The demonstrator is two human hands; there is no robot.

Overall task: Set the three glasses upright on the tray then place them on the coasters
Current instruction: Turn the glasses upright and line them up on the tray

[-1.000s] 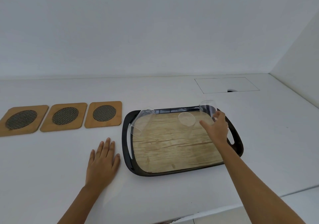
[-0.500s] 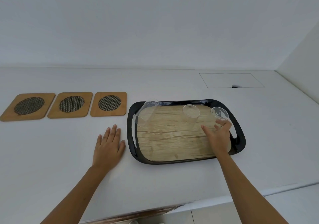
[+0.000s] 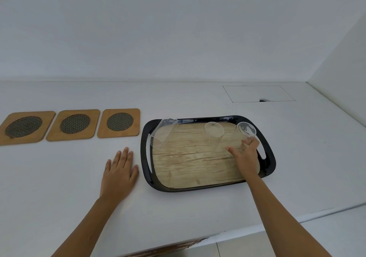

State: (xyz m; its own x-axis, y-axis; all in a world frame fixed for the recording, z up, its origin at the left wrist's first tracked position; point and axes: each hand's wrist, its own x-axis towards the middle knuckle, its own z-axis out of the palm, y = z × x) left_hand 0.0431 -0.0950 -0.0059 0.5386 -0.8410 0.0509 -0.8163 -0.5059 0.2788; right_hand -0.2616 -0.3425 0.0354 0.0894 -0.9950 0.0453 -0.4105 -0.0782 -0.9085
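A black tray (image 3: 269, 153) with a wood-print floor holds three clear glasses. The left glass (image 3: 162, 131) lies tilted on its side against the tray's left rim. The middle glass (image 3: 214, 134) stands upright. The right glass (image 3: 246, 131) stands upright, and my right hand (image 3: 245, 153) wraps around its lower part. My left hand (image 3: 119, 172) rests flat on the counter just left of the tray, fingers apart. Three bamboo coasters with dark mesh centres, left (image 3: 25, 127), middle (image 3: 74, 124) and right (image 3: 119, 122), lie in a row left of the tray.
The white counter meets a wall behind and another wall at the right. A rectangular hatch outline (image 3: 257, 93) with a small notch sits in the counter behind the tray. The counter's front edge runs close below my forearms.
My right hand has brought the right glass from the tray's far rim down onto the tray floor, upright. The camera view has shifted. The left hand stays flat on the counter.
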